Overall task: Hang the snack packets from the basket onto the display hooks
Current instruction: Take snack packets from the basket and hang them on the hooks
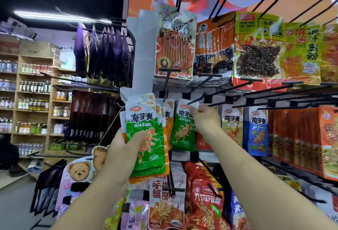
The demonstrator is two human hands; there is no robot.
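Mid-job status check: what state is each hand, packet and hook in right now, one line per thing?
left hand: grips the packet stack.
packet stack: upright, off the hooks.
right hand: pinches the top of the single green packet.
single green packet: raised, top edge at the hook tip; cannot tell if threaded.
hook: tip meets that packet's top.
blue packet: hanging in the row.

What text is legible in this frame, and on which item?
"VEGETARIAN MEAT", split over two lines: yellow packet, top row.
"魔芋爽": stack of green packets held in the left hand.
"魔芋爽": single green packet pinched by the right hand.
"魔芋爽": blue packet.
All other print: too blurred or small to read.
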